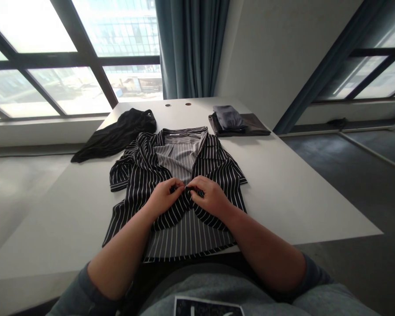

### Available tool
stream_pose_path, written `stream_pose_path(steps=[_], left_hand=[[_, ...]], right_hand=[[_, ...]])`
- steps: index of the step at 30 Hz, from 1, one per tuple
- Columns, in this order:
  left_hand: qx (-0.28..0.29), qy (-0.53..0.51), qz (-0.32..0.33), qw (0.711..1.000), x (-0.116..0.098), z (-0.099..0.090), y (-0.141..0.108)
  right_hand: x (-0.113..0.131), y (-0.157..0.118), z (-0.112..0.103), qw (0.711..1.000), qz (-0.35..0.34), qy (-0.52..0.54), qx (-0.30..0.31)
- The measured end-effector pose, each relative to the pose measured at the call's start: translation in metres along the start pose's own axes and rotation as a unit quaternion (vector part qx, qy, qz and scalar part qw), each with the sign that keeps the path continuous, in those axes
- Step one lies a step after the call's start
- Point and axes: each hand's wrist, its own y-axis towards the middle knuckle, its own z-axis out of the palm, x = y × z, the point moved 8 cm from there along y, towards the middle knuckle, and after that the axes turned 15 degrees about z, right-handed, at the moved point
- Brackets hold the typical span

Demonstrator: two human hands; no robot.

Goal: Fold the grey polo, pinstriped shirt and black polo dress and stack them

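Note:
A black shirt with white stripes (141, 188) lies spread face up on the table, collar at the far end and short sleeves out to the sides. Its front is open at the top, showing the paler inside. My left hand (166, 194) pinches one front edge of the shirt near the middle. Close beside it, my right hand (209, 195) pinches the other front edge, fingers curled over the cloth. The fingertips almost meet. Whatever small part lies between them, such as a button, is hidden. Below my hands the front panels part over the striped inside of the back.
On the white table (283, 188), a crumpled black garment (121, 131) lies at the far left. Folded dark clothes (255, 124) are stacked at the far right, with a grey-blue folded cloth (228, 117) on top. Windows and a blue curtain (192, 48) stand behind.

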Motion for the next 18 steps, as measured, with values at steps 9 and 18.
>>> stream_pose_path(steps=[9, 18], left_hand=[[0.039, 0.193, -0.025, 0.98, 0.006, -0.008, -0.006], [0.204, 0.275, -0.055, 0.938, -0.038, 0.025, -0.058]], right_hand=[[-0.007, -0.042, 0.008, 0.983, 0.048, -0.167, 0.061], [-0.029, -0.066, 0.02, 0.953, 0.08, -0.25, 0.153]])
